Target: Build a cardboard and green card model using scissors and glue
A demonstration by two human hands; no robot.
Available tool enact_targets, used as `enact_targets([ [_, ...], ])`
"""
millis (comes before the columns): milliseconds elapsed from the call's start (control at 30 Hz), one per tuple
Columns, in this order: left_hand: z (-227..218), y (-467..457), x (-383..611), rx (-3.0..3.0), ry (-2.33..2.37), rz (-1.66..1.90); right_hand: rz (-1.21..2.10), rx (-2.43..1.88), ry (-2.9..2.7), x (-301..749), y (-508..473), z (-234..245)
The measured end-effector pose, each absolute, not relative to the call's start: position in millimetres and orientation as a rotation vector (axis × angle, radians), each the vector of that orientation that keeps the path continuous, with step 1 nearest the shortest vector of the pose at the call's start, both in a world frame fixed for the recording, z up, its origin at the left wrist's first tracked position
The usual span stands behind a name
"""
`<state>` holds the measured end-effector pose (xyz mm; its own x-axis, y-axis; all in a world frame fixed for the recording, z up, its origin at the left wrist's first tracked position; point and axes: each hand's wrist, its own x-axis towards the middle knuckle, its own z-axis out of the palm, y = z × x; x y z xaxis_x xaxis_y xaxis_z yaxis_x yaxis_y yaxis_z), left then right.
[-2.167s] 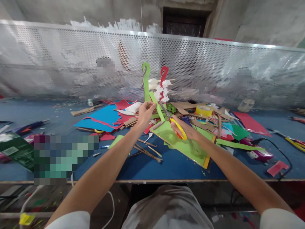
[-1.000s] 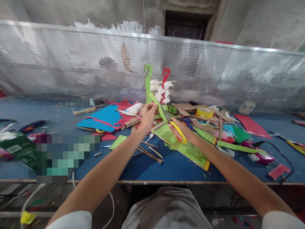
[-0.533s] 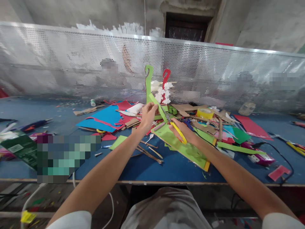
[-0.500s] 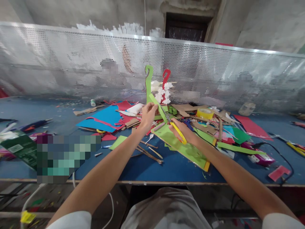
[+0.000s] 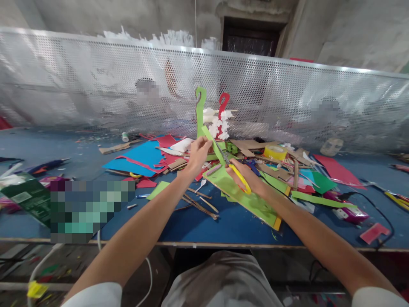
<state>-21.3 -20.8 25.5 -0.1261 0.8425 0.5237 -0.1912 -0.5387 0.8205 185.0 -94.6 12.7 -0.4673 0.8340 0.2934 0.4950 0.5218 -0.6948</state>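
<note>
Pinched in my left hand (image 5: 198, 152) is a narrow strip of light green paper (image 5: 208, 135), held up above the pile of scraps. My right hand (image 5: 246, 177) grips yellow-handled scissors (image 5: 237, 172), whose blades lie along the strip, close to my left fingertips. Below my right hand rests a larger light green sheet (image 5: 239, 194) with a yellow edge. Just behind the strip stand a green hook-topped cutout (image 5: 200, 108) and a red one (image 5: 223, 102) with white paper pieces attached.
Cardboard scraps and coloured paper heap around a roll of yellow tape (image 5: 275, 152). A blue sheet (image 5: 137, 157) lies left, a red sheet (image 5: 338, 169) right. A black cord (image 5: 380, 202) crosses the right side. A perforated metal panel (image 5: 121, 94) backs the blue table (image 5: 191, 230).
Almost nothing differs. The view has shifted very slightly, while both hands, the green strip and the scissors keep nearly the same position.
</note>
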Motion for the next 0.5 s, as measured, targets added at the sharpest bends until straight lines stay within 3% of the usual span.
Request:
enact_targets([
  [500, 29, -17, -32, 1.400, 0.799, 1.774, 0.667, -1.093, -2.176, 187, -97, 14],
])
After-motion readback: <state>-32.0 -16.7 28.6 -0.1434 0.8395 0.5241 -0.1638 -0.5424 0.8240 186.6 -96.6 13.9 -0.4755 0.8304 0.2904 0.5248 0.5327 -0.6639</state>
